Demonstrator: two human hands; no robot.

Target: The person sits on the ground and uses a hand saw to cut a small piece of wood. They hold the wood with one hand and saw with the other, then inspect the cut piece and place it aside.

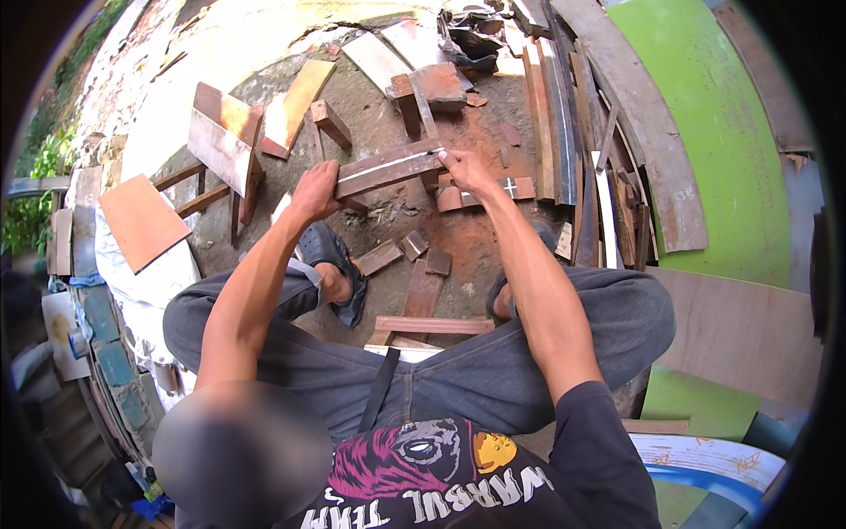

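A short wooden plank with a thin white line along its face is held crosswise in front of me. My left hand is closed around its left end. At the right end, the fingers of my right hand grip the plank's edge. Two upright wooden pieces, one on the left and one on the right, stand just behind it; I cannot tell whether they are joined to the plank. Under its right end lies a reddish wood piece with white marks.
Small wood offcuts lie between my feet. A wooden stool-like frame and an orange-brown board are at the left. Long wood strips lean at the right, beside a green panel. A concrete block sits farther off.
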